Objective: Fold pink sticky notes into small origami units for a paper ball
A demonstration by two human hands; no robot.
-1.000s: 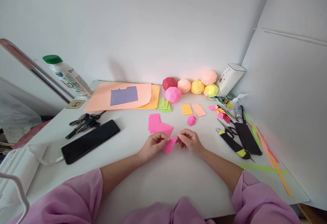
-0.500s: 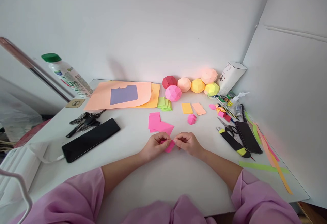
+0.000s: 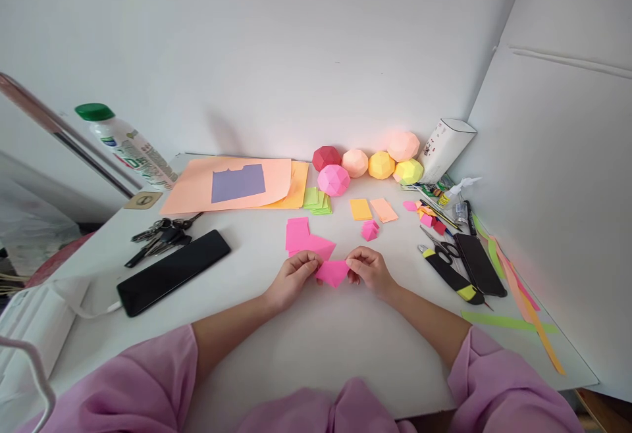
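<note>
Between my hands is a folded piece of pink paper (image 3: 334,271), its point turned down toward me. My left hand (image 3: 295,278) pinches its left corner, and my right hand (image 3: 372,271) pinches the right corner. Just beyond it lie several loose pink paper sheets (image 3: 299,232). A small folded pink paper piece (image 3: 370,229) rests past my right hand. Behind that are a stack of orange paper (image 3: 360,209) and a stack of peach paper (image 3: 384,209). Green paper squares (image 3: 318,200) lie farther back.
Faceted paper balls, one pink (image 3: 333,181), line the wall. At right are scissors (image 3: 444,249), a utility knife (image 3: 450,275) and a black phone-shaped object (image 3: 480,265). Left are keys (image 3: 165,235), a black phone (image 3: 174,273), large peach paper (image 3: 192,186) and a bottle (image 3: 131,147).
My hands have moved apart, my right hand shifting right. The pink paper, earlier mostly covered by fingers, now shows as a downward-pointing triangle stretched between them.
</note>
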